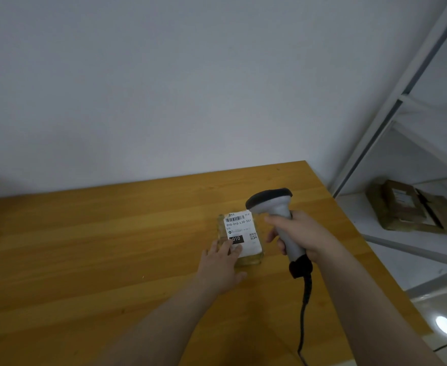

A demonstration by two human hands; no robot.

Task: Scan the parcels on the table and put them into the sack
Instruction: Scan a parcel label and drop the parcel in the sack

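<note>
A small parcel (239, 240) with a white label (242, 233) lies flat on the wooden table (98, 247), near its right side. The left hand (221, 268) rests on the parcel's near left corner with straight fingers, pressing it down. The right hand (300, 235) grips the handle of a grey scanner (277, 215), whose dark head is just above the parcel's right edge, and a black cable (304, 307) hangs from the handle

One parcel (243, 231), one scanner (276, 207) (corded), one left hand (221, 266), one right hand (303, 233)
</note>
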